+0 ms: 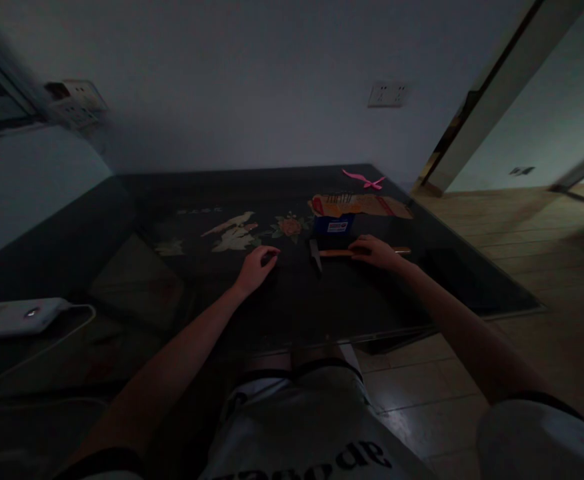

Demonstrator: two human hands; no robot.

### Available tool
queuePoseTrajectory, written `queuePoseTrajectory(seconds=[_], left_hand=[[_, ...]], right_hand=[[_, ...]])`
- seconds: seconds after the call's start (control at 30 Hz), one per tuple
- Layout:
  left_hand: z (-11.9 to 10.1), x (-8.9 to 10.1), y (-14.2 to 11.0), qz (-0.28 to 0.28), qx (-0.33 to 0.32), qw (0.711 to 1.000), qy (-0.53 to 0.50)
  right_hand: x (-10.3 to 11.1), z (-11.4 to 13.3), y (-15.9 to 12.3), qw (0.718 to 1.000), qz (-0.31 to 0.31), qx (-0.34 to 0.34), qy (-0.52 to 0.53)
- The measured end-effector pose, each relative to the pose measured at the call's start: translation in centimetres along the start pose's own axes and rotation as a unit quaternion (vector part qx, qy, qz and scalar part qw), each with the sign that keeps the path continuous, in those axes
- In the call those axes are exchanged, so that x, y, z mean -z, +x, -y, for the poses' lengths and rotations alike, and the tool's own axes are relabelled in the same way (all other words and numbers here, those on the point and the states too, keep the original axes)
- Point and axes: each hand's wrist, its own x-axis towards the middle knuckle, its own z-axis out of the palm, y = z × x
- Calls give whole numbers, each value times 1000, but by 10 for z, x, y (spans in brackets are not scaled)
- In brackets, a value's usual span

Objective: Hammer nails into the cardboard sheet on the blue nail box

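My right hand [369,251] is closed around the wooden handle of a hammer [333,253], which lies almost level just above or on the dark table. The dark metal head [315,256] points left, and the handle's end shows past my fingers. To the left of the hammer head, my left hand [258,267] hovers over or rests on the table, its fingers loosely curved with a gap to the thumb. Nothing shows in it. Behind the hammer stands a blue box [333,225] with a torn piece of brown cardboard [379,205] on top. Several thin dark pieces, perhaps nails, stick up there.
A pink ribbon [365,180] lies at the table's back right corner. Bird and flower pictures [291,228] decorate the black tabletop [252,313]. A dark flat object [452,273] lies on the right. At left is a white device [19,317] with a cable.
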Motion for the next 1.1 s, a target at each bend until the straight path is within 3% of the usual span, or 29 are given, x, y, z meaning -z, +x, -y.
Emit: queuePoseTrajectory(seconds=[0.53, 0.73, 0.83, 0.97, 1.1], left_hand=[[-8, 2, 0, 11, -12, 999, 29], [-11, 3, 0, 11, -16, 999, 35], [-10, 3, -1, 10, -23, 999, 34], [-10, 2, -1, 13, -31, 999, 33], [-12, 1, -1, 15, -39, 999, 22]], right_hand=[[-1, -7, 5, 999, -15, 27, 27], [11, 1, 1, 998, -46, 31, 44], [19, 18, -9, 992, -111, 20, 51], [24, 61, -19, 978, -193, 25, 78], [18, 118, -4, 971, -191, 78, 121]])
